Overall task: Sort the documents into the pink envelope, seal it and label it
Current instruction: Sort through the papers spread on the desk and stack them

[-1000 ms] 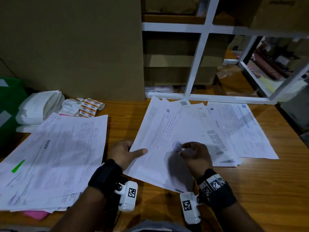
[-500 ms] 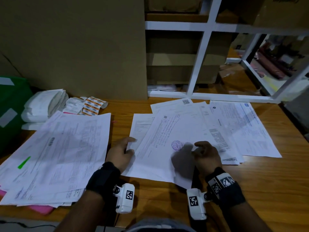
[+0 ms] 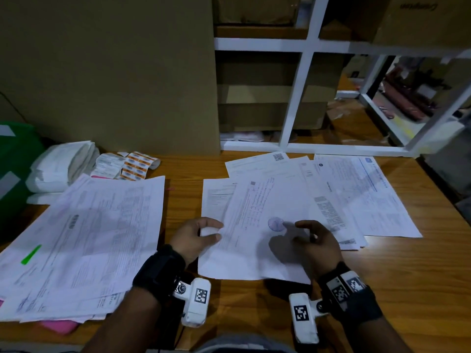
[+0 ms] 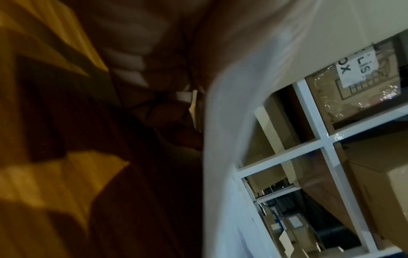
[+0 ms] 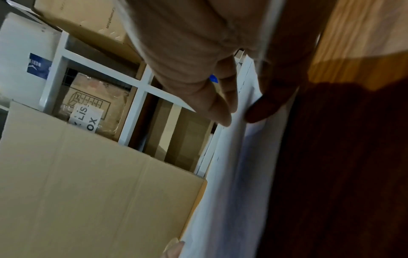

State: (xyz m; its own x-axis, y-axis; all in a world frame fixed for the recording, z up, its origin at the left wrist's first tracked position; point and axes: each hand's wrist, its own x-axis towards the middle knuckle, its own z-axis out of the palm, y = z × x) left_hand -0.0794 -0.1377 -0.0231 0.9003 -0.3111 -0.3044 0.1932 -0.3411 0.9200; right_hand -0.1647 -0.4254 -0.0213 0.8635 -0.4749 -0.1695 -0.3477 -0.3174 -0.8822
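Observation:
A white stamped document (image 3: 257, 240) lies before me on top of a fan of several printed sheets (image 3: 356, 197). My left hand (image 3: 216, 230) pinches its left edge between thumb and forefinger; the left wrist view shows that paper edge (image 4: 220, 139) raised beside dark fingers. My right hand (image 3: 303, 230) hovers just right of the round purple stamp (image 3: 276, 223), fingers loosely spread and holding nothing, as the right wrist view confirms with fingers (image 5: 220, 104) over the paper. The pink envelope (image 3: 60, 326) peeks out under a big pile of documents (image 3: 84, 238) at the left.
The wooden table (image 3: 407, 276) has bare room at front right. A cardboard sheet (image 3: 114, 72) and a white shelf frame (image 3: 298, 98) with boxes stand behind. A folded white bundle (image 3: 61, 166), sticker strips (image 3: 135, 165) and a green object (image 3: 15, 161) lie at back left.
My right hand left the stamp and moved right, fingers spreading. The stamped sheet slid and turned, baring a smaller sheet beneath its left side. My left hand took its left edge.

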